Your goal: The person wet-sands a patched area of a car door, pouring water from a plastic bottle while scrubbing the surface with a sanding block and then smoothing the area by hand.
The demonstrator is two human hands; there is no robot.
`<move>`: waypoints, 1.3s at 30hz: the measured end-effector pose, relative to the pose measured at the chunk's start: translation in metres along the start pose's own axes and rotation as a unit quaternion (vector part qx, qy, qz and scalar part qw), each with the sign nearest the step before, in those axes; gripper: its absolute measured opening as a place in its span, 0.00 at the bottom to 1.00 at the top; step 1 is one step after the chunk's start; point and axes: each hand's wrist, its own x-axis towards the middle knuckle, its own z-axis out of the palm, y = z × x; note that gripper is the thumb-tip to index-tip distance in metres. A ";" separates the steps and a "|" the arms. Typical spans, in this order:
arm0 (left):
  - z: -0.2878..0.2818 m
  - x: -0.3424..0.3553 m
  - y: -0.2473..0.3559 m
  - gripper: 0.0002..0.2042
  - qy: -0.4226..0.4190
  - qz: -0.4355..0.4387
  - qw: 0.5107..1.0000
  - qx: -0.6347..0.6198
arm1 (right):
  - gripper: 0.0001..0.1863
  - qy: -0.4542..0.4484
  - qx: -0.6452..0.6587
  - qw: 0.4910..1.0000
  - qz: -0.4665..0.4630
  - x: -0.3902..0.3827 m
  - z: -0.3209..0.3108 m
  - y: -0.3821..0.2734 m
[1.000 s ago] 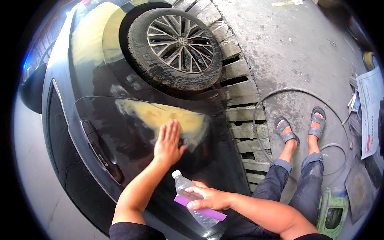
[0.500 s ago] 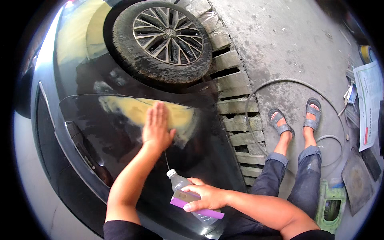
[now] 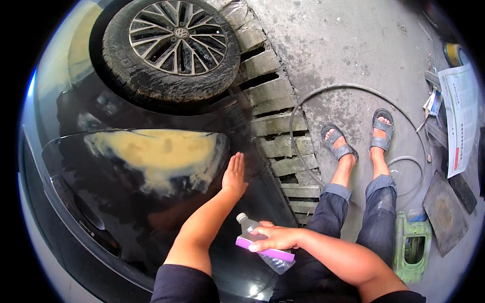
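Observation:
The black car panel (image 3: pixel 202 242) carries a tan filler patch (image 3: pixel 166 149) with feathered, whitish edges. My left hand (image 3: pixel 235 177) lies flat at the right of the patch, fingers stretched out and holding nothing. In my right hand (image 3: pixel 275 237) are two things at once: a clear plastic bottle (image 3: pixel 245 222) with a white cap, tilted toward the panel, and a purple-edged sanding block (image 3: pixel 265 250) pressed along the bottle's side. The fingers partly cover both.
A wheel (image 3: pixel 172 50) with a dirty tyre sits beyond the patch. Slotted concrete grating (image 3: pixel 275 96) runs alongside the car. On the grey floor, a hose (image 3: pixel 348 87) loops round my sandalled feet. A green plastic stool (image 3: pixel 413 247) and a printed sheet (image 3: pixel 462 113) are at the right.
My left hand has moved right off the filler patch onto the black panel beside it. My right hand still grips bottle and block, slightly farther right. The thin water stream no longer shows.

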 end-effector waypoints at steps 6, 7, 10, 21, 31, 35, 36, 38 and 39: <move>-0.021 0.021 -0.072 0.45 0.058 -0.106 0.993 -0.007 | 0.59 0.004 -0.068 0.997 -0.023 0.009 0.000 0.002; -0.018 0.032 -0.072 0.45 0.050 -0.119 0.992 -0.007 | 0.59 0.008 -0.069 0.997 -0.019 0.009 -0.001 0.003; -0.013 0.039 -0.026 0.45 0.033 -0.117 0.993 -0.012 | 0.59 0.021 -0.075 0.997 0.005 0.008 -0.009 0.008; 0.018 0.022 0.094 0.41 0.054 0.027 0.995 -0.073 | 0.57 0.027 -0.075 0.991 0.112 -0.006 -0.026 0.050; 0.010 0.108 0.038 0.41 0.098 -0.091 0.990 -0.038 | 0.56 0.021 -0.089 0.991 0.100 -0.010 -0.038 0.022; 0.030 0.087 0.117 0.41 0.071 0.038 0.996 -0.040 | 0.56 0.018 -0.089 0.990 0.106 -0.007 -0.037 0.048; 0.035 0.078 0.137 0.40 0.068 0.061 0.995 -0.043 | 0.56 0.021 -0.091 0.990 0.106 -0.012 -0.038 0.047; 0.051 0.067 0.178 0.41 0.033 0.135 0.986 -0.093 | 0.56 0.029 -0.100 0.989 0.108 -0.022 -0.037 0.040; 0.041 0.061 0.189 0.42 -0.022 0.197 0.970 -0.138 | 0.55 0.044 -0.110 0.988 0.094 -0.025 -0.037 0.047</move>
